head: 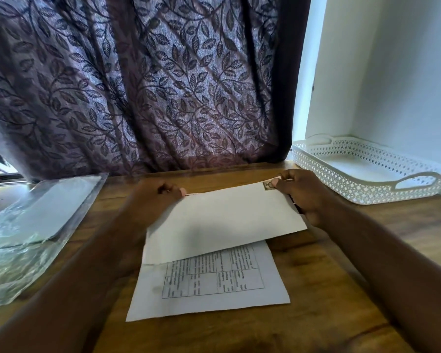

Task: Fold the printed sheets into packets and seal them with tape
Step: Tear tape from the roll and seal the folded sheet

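Observation:
A white printed sheet (206, 284) with a table of text lies on the wooden table (367, 250) in front of me. Its far half is lifted and bent over toward me, blank back side up (222, 222). My left hand (158, 197) pinches the raised far-left corner. The far-right corner, beside a small printed emblem (267, 185), is gripped by my right hand (303, 194). The near half stays flat on the table. No tape is visible.
A clear plastic sleeve holding more white sheets (33, 220) lies at the left. A white perforated tray with handles (367, 174) stands at the right rear against a white wall. A leaf-patterned curtain (138, 85) hangs behind the table.

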`<act>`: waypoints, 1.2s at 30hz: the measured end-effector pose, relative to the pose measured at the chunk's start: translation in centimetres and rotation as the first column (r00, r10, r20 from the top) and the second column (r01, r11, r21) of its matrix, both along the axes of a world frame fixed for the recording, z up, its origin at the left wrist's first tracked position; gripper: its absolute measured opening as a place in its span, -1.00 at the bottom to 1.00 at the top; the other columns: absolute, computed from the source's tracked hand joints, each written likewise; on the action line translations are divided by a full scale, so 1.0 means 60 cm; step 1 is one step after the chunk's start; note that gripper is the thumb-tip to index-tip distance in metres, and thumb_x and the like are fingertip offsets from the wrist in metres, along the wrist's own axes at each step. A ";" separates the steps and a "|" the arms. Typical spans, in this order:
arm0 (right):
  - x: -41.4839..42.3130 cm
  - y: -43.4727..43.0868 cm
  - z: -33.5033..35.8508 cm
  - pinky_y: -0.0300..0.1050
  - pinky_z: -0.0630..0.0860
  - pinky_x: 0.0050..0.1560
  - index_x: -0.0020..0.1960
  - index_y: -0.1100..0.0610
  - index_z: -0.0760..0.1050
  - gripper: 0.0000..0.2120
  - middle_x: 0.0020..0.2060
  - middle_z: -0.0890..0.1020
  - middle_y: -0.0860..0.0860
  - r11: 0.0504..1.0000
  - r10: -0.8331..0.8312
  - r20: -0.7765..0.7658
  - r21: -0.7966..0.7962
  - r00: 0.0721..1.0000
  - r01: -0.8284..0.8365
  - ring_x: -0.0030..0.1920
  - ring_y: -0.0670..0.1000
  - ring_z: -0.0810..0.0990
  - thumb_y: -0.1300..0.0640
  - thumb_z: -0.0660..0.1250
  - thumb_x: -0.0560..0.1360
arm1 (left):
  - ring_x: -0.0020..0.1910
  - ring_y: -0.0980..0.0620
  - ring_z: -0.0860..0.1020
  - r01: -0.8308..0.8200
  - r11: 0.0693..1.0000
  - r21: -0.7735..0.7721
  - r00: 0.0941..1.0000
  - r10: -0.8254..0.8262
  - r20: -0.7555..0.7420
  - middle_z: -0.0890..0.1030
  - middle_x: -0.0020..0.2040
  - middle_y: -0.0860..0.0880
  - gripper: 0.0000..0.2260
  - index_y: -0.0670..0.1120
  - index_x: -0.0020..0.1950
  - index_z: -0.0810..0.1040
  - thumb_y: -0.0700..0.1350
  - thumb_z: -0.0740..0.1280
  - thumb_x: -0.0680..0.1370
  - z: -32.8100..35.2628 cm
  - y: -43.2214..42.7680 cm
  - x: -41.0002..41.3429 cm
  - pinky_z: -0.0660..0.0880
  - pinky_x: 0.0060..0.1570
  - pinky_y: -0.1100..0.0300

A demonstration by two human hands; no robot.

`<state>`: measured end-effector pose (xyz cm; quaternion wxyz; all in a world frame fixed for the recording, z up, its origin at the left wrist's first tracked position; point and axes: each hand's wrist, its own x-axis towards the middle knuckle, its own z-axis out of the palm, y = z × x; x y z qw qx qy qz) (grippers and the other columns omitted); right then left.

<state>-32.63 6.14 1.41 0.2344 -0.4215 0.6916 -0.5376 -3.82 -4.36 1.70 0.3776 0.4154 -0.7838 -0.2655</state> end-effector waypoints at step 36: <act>-0.028 0.016 0.015 0.24 0.64 -0.08 -0.09 0.19 0.63 -0.91 -0.15 0.72 0.20 0.956 -0.106 0.203 -0.249 0.973 0.156 -0.20 0.15 0.68 0.23 0.37 0.57 | -0.12 -0.11 0.72 0.282 0.809 0.516 0.825 0.070 -0.561 0.71 0.04 -0.19 -0.82 -0.22 0.22 0.53 -0.20 0.22 0.68 -0.023 0.007 -0.016 0.67 -0.25 0.11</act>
